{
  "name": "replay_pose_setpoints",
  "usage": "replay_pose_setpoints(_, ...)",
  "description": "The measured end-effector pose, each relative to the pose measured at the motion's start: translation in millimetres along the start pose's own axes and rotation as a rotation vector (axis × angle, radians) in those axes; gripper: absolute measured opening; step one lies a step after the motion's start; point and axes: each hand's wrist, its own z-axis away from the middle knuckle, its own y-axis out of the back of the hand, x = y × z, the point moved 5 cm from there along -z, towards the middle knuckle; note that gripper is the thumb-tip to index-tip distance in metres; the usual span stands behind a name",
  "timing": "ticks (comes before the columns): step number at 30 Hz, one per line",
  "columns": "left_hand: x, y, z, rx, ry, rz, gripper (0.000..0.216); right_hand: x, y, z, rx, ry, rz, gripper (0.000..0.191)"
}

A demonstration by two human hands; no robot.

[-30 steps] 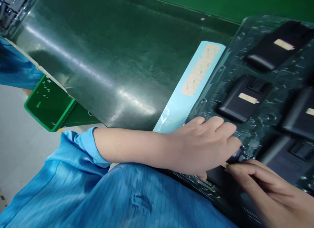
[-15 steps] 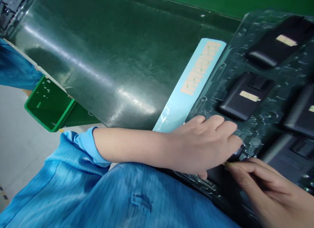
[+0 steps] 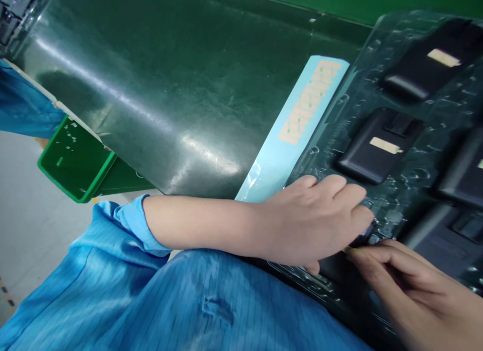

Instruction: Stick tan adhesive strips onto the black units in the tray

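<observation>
- The left hand [image 3: 313, 222] is lying palm down across the near edge of the tray [image 3: 392, 210]. Its fingers [image 3: 349, 200] are curling together over a black part [image 3: 364, 236], with the thumb tucking in underneath, so they are clamping that part from above and below.
- The right hand [image 3: 411, 290] is coming in from the opposite side. Its fingers [image 3: 377, 258] are lying close together and nearly straight, and the fingertips are touching the same black part just under the left fingertips. I cannot tell whether they are gripping it or only pressing on it.
- The black part is sitting right between the two sets of fingertips, at the tray's near edge. Both hands are on it, the left one covering more of it. Most of it is hidden, so its long axis is not showing.
- Just beyond the left fingers, a neighbouring part [image 3: 373, 149] with a tan label [image 3: 385, 145] is resting in its pocket, its long side running away from the fingertips.
- Behind the left knuckles, a light-blue strip [image 3: 279, 159] carrying tan stickers [image 3: 309, 101] is lying on the table [image 3: 169, 89], touching the tray's side.
- Well apart from the fingers, past the blue sleeve [image 3: 132, 225], a green bin [image 3: 71, 159] is hanging at the table's edge.
</observation>
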Motion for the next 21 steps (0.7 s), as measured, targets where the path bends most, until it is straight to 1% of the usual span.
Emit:
replay_pose_setpoints(4, 0.1, 0.6, 0.1, 0.009, -0.005, 0.001, 0.047, -1.8, -2.0, -2.1, 0.003, 0.087, 0.016, 0.027)
replay_pose_setpoints(10, -0.2, 0.0, -0.3, -0.020, -0.014, -0.003, 0.046, -2.3, -3.4, -1.8, 0.010, 0.086, 0.036, 0.028)
replay_pose_setpoints(14, -0.5, -1.7, -0.9, -0.028, -0.004, 0.008, 0.049, -8.3, -2.1, -1.4, 0.003, 0.135, 0.065, 0.027)
replay_pose_setpoints(17, -0.3, -0.7, -0.7, -0.002, 0.001, 0.011, 0.049, -14.3, -0.4, -1.6, 0.022, 0.181, 0.149, 0.026)
replay_pose_setpoints(21, 0.2, 0.1, 0.1, -0.015, -0.003, -0.004, 0.045, -25.1, -0.9, 0.7, 0.094, 0.342, 0.366, 0.028)
